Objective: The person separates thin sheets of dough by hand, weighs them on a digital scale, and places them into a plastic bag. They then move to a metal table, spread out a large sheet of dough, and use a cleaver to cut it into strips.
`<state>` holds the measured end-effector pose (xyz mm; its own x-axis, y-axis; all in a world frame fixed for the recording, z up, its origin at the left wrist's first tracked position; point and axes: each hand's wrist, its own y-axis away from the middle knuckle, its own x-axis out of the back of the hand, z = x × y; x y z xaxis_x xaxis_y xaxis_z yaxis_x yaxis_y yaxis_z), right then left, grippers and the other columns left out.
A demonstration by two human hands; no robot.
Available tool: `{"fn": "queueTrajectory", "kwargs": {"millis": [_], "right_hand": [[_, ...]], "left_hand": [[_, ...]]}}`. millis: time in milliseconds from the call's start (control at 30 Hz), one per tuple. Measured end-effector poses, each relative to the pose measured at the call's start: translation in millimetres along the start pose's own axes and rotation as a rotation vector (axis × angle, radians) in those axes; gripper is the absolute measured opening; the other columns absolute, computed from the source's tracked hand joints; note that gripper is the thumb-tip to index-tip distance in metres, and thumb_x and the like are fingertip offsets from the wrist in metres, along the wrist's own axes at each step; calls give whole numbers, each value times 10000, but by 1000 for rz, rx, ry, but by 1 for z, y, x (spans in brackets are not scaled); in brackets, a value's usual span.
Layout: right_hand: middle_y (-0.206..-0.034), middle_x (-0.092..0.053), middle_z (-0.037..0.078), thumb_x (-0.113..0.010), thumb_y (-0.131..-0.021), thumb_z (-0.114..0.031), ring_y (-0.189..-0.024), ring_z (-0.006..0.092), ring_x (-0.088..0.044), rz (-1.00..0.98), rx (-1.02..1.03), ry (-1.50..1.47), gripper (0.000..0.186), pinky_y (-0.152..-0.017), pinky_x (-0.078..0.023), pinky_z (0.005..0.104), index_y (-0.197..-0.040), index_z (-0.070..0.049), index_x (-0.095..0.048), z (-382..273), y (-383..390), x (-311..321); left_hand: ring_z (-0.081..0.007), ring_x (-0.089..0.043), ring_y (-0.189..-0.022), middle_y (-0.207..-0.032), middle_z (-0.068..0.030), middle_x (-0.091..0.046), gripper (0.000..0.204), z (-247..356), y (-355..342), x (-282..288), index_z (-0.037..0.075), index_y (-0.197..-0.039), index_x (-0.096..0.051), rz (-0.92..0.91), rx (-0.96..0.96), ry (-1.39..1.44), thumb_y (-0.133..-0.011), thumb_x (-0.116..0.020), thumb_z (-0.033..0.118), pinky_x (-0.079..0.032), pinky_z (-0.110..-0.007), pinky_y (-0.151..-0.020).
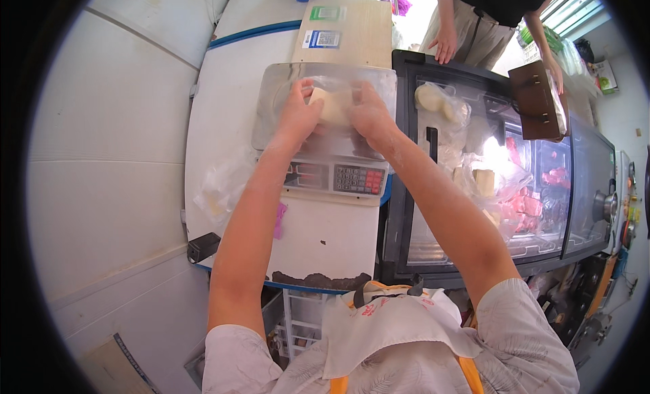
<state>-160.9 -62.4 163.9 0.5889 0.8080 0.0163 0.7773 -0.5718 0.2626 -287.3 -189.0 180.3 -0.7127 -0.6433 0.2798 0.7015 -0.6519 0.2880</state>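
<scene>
Dough on scale pan
Left hand (298,113) and right hand (369,113) grip pale dough lump (334,106) in clear bag, fingers curled round it, above steel scale pan (271,89)

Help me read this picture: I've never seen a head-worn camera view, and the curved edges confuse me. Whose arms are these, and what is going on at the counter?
The single picture comes from a wide fisheye camera on a person's head, looking down, which is why straight edges bend near the rim. The two bare forearms rising from the lower edge are the wearer's own. The left hand and right hand together grip a pale, soft lump in clear plastic wrap, apparently dough, over the shiny metal pan of a weighing scale with a keypad. The scale sits on a white chest-like counter. To the right is a glass-topped freezer case with bagged pale and red foods inside. At the top, another person's hand rests on the case rim; that person's other hand touches a brown box.
</scene>
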Motion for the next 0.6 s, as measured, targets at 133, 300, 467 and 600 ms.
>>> {"fn": "queueTrajectory", "kwargs": {"millis": [133,300,467,600], "right_hand": [[-1447,-570,214,-570,-927,78,-1247,337,-647,124,-125,-176,626,-808,-686,420,-1524,7,-397,-13,6,-6],[-1462,-551,217,-519,-911,110,-1259,357,-643,239,-144,-220,623,-801,-695,443,-1513,13,-394,-26,7,-15],[-1435,-572,225,-614,-907,79,-1233,353,-659,274,-169,-282,624,-808,-690,433,-1495,21,-412,-20,-1,-22],[-1379,-620,220,-786,-857,-8,-1176,335,-694,362,-149,-36,628,-786,-684,406,-1418,24,-504,-18,-5,-23]], "left_hand": [[-284,-780,-854,-1424,-153,-630,424,9,10,-3,24,-1461,-450,49,12,47,-1053,-561,58,-630,-329,-592],[-358,-749,-985,-1394,-186,-658,373,-14,14,20,6,-1348,-590,257,-260,-563,-994,-642,112,-581,-429,-781],[-433,-722,-1023,-1185,-220,-741,402,-24,-11,21,34,-1179,-686,593,-284,-774,-867,-761,276,-556,-508,-923],[-411,-729,-1027,-1066,-223,-770,354,-22,-20,16,39,-1062,-720,406,-166,-642,-825,-760,299,-562,-484,-930]]}}
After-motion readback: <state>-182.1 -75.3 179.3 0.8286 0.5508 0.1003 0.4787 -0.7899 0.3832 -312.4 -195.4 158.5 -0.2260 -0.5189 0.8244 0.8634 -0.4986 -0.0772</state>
